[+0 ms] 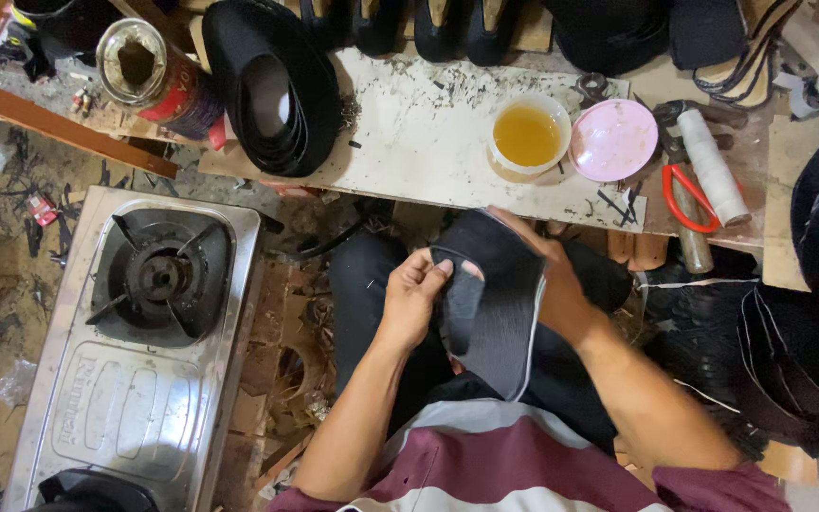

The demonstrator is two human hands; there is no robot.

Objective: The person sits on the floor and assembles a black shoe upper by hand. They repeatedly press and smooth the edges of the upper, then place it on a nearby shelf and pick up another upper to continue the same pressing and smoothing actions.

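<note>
A black sandal sole with a strap (490, 303) is held over my lap, between both hands. My left hand (412, 299) pinches the black strap at the sole's left edge with thumb and fingers. Behind the sole's right edge, my right hand (554, 280) grips it, partly hidden. The sole is tilted, its ribbed underside facing up, with a pale rim along its lower edge.
A worn white board (409, 142) lies ahead, bearing a cup of yellow liquid (527, 135), a pink lid (613, 140) and stacked black soles (272, 85). A steel gas stove (135, 351) stands left. Red-handled scissors (689, 204), a white thread spool (711, 166), black cut pieces (760, 360) sit right.
</note>
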